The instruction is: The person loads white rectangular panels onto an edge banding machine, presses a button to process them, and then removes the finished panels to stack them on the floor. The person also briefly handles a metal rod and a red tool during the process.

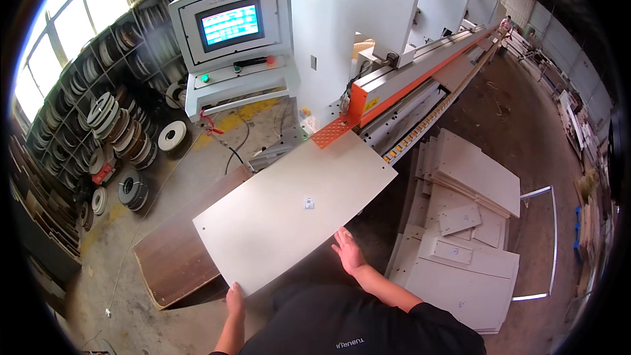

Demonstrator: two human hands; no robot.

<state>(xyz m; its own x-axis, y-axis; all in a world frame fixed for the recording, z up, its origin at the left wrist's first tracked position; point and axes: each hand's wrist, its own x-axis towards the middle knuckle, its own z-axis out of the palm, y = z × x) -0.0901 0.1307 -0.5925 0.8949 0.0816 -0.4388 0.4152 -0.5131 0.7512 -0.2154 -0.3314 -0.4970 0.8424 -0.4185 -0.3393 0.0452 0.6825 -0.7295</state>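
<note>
A large off-white panel (289,213) with a small square label lies flat, its far end on the feed end of the edge banding machine (358,106), under an orange perforated plate (333,131). My left hand (234,301) holds the panel's near left corner, thumb at the edge and the other fingers mostly hidden. At the near long edge, my right hand (349,252) has its fingers stretched out, the tips at or just beside the edge; contact is hard to tell. Part of the panel lies above a brown wooden board (177,260).
Stacked white panels (470,276) lie to my right, smaller pieces on top. A control console (236,33) with a lit screen stands ahead left. Edge-band rolls (125,131) fill racks and floor at left. A red-handled air gun (210,123) and hose are near the console.
</note>
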